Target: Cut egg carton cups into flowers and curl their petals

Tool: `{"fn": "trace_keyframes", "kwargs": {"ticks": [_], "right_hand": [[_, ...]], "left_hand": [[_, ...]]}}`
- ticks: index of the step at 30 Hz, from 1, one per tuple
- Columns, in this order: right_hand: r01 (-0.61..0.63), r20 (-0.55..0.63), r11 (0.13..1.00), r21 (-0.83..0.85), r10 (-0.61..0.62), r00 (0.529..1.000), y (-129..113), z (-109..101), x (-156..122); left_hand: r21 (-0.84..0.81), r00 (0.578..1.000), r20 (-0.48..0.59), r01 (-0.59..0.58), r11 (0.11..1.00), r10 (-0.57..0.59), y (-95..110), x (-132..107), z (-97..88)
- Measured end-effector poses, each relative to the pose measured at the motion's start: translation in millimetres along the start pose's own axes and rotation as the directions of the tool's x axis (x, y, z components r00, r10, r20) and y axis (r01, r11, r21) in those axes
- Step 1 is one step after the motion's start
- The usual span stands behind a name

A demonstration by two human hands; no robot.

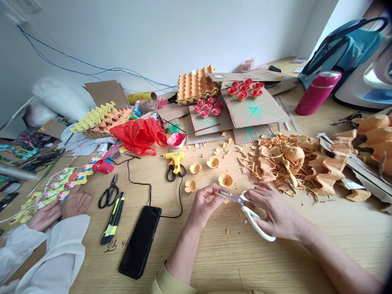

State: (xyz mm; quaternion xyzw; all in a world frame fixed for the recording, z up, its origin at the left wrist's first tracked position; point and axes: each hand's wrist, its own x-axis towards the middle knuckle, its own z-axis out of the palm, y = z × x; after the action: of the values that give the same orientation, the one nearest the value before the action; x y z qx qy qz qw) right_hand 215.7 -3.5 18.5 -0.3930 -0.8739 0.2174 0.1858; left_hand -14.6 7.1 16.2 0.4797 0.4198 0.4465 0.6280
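My right hand (271,210) grips a pair of white-handled scissors (255,222) whose blades point left. My left hand (208,202) pinches a small piece of orange egg carton (226,196) at the blades; much of that piece is hidden by fingers and scissors. Just beyond my hands sits a cut carton cup (226,180) shaped like a flower. Several similar cups, among them one flower cup (213,163) and a flatter one (190,186), lie to the left. Small carton scraps (227,231) are scattered below the blades.
A pile of carton scraps (275,159) covers the right side. A yellow glue gun (175,160), a black phone (139,243), a utility knife (112,218) and black scissors (108,194) lie left. Red flowers (244,88) stand on cardboard (260,108). At far left, another person's hands (75,202) hold painted carton.
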Motion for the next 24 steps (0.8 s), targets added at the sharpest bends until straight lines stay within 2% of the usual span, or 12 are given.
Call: {"fn": "trace_keyframes", "kwargs": {"ticks": [11,24], "right_hand": [[-0.002,0.017,1.000,-0.027,0.002,1.000,0.9,1.3,-1.2],[0.016,0.025,0.998,-0.066,-0.015,1.000,0.2,0.4,-1.1]], "left_hand": [[0.107,1.000,0.014,-0.027,0.994,0.026,-2.5,1.5,-1.9],[0.116,0.998,0.012,-0.065,0.991,0.064,1.7,0.2,0.5]]}}
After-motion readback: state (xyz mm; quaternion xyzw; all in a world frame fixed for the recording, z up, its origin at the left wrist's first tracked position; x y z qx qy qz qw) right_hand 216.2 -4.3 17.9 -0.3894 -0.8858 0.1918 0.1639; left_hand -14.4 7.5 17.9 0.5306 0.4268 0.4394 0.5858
